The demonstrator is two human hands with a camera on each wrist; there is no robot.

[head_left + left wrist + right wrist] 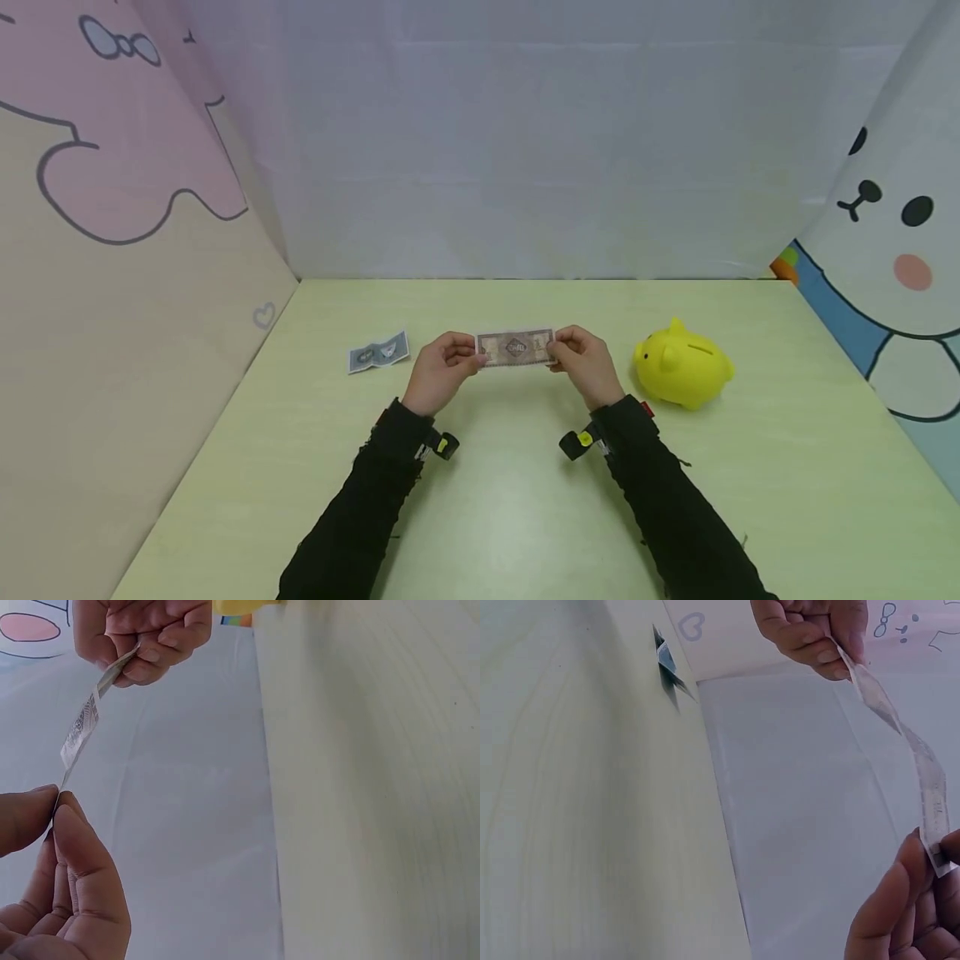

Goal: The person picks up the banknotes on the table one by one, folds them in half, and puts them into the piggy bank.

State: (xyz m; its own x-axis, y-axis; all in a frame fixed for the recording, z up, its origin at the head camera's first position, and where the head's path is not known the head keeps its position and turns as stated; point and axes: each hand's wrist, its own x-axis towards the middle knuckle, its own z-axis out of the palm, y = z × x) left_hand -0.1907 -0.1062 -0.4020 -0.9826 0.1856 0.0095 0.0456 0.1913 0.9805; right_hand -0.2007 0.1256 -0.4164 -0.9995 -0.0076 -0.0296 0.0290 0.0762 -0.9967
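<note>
A brownish banknote (516,347) is stretched lengthwise between both hands, raised above the table. My left hand (441,372) pinches its left end between thumb and fingers, while the right hand (587,365) pinches the right end. Seen from the left wrist, the banknote (81,729) appears nearly edge-on between the two hands. In the right wrist view the banknote (922,765) bends in a gentle wave. A second, blue-grey banknote (378,352), creased, lies on the table left of my left hand. To the right of my right hand stands a yellow piggy bank (682,364) with a slot on top.
The pale wood-grain table (510,517) ends at a white sheet (540,167) behind it. Cartoon-printed panels flank it, a pink-and-cream one (150,292) on the left and a bear print (900,242) on the right. Each dark sleeve carries a small wrist camera (576,444).
</note>
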